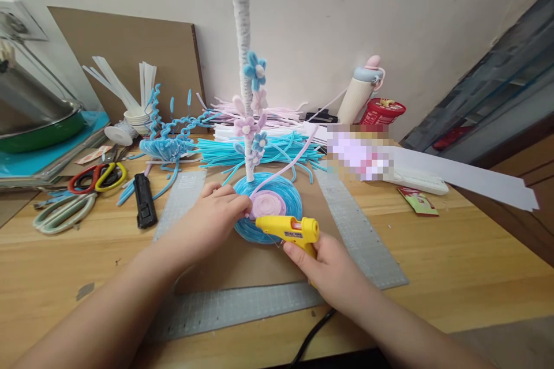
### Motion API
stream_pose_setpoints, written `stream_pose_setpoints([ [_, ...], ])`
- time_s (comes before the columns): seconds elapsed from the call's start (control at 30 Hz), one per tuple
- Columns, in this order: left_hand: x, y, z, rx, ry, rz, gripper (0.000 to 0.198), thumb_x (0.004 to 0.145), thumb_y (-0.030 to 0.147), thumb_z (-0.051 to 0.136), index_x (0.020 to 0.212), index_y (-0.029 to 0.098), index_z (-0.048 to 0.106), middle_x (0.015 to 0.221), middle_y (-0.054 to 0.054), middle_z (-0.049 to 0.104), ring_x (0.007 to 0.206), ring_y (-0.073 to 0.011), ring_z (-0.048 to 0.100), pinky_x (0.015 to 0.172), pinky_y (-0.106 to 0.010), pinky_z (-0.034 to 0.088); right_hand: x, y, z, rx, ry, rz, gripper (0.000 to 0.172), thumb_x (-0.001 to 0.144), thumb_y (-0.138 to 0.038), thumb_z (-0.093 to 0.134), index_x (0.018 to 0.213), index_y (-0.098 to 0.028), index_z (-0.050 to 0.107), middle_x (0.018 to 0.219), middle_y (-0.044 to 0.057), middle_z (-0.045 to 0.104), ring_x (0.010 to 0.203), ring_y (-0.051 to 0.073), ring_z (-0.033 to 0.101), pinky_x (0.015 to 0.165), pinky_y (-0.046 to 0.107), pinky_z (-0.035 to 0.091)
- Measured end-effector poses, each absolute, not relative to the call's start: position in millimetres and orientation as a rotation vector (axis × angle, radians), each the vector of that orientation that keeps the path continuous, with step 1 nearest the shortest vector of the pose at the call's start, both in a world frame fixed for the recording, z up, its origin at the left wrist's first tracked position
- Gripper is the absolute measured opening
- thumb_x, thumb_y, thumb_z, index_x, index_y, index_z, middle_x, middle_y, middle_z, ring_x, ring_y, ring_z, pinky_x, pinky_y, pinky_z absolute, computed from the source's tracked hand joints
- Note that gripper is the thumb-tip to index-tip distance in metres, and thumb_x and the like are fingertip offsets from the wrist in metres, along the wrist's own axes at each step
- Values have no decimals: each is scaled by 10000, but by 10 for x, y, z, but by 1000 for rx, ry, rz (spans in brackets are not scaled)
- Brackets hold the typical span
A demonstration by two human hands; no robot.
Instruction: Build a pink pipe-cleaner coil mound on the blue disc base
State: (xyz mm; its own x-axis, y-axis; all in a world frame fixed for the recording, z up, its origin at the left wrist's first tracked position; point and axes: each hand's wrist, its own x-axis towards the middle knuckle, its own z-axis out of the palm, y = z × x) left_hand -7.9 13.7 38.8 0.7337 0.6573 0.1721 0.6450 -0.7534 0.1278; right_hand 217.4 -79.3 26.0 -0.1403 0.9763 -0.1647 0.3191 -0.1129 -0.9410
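Observation:
My right hand (pixel 322 262) is wrapped round a yellow hot glue gun (pixel 303 228), its nozzle pointing left at the edge of a pink spiral (pixel 269 203). That spiral of coiled pipe cleaner lies on a larger blue coiled disc (pixel 292 196). At the spiral's left edge, the fingers of my left hand (pixel 220 206) are closed on the pink pipe cleaner (pixel 298 155), whose loose end rises to the upper right. Behind the disc stands a white wrapped stem (pixel 242 17) bearing blue and pink fluffy flowers (pixel 255 70). A brown cardboard sheet (pixel 216 265) lies under the disc.
A grey cutting mat (pixel 242 302) lies beneath the cardboard. Scissors (pixel 69 207) and a black tool (pixel 144 202) are at left, near a blue fluffy basket shape (pixel 162 147). Blue pipe cleaners (pixel 255 153) lie behind. A bottle (pixel 357 95) and red tub (pixel 383 112) stand at back right.

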Motion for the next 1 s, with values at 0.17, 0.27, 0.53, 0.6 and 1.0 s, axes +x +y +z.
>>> stream_pose_setpoints([
  [0.17, -60, 116, 423, 2862, 1079, 318, 154, 914, 132, 475, 895, 240, 582, 848, 14, 624, 877, -182, 559, 871, -354, 299, 2150, -761, 243, -1519, -1571, 1195, 306, 889, -403, 528, 1112, -216, 622, 1073, 67, 699, 990, 234, 637, 884, 379, 486],
  [0.27, -52, 114, 428, 2864, 1091, 308, 154, 910, 135, 478, 881, 238, 588, 836, 10, 626, 873, -191, 562, 871, -363, 301, 2154, -768, 220, -1515, -1589, 1201, 300, 895, -392, 521, 1128, -229, 613, 1110, 62, 690, 1028, 232, 626, 915, 387, 469],
  [0.53, -70, 117, 398, 2870, 1066, 348, 137, 927, 167, 491, 896, 246, 599, 845, 11, 636, 875, -184, 569, 871, -359, 311, 2186, -826, 205, -1615, -1633, 1161, 342, 895, -430, 508, 1147, -219, 605, 1046, 70, 694, 962, 246, 630, 851, 399, 482],
  [0.6, -68, 112, 400, 2895, 1064, 344, 123, 931, 193, 502, 868, 238, 598, 824, 12, 639, 854, -186, 565, 860, -361, 312, 2203, -836, 202, -1625, -1639, 1148, 338, 897, -433, 504, 1138, -222, 609, 1055, 72, 693, 977, 249, 628, 861, 401, 478],
  [1.0, -24, 107, 400, 2943, 1075, 332, 53, 870, 276, 634, 893, 230, 644, 845, 16, 680, 886, -202, 576, 842, -365, 305, 2306, -914, 218, -1630, -1666, 1124, 379, 900, -445, 493, 1181, -218, 607, 1087, 92, 690, 1033, 264, 625, 866, 401, 495],
])
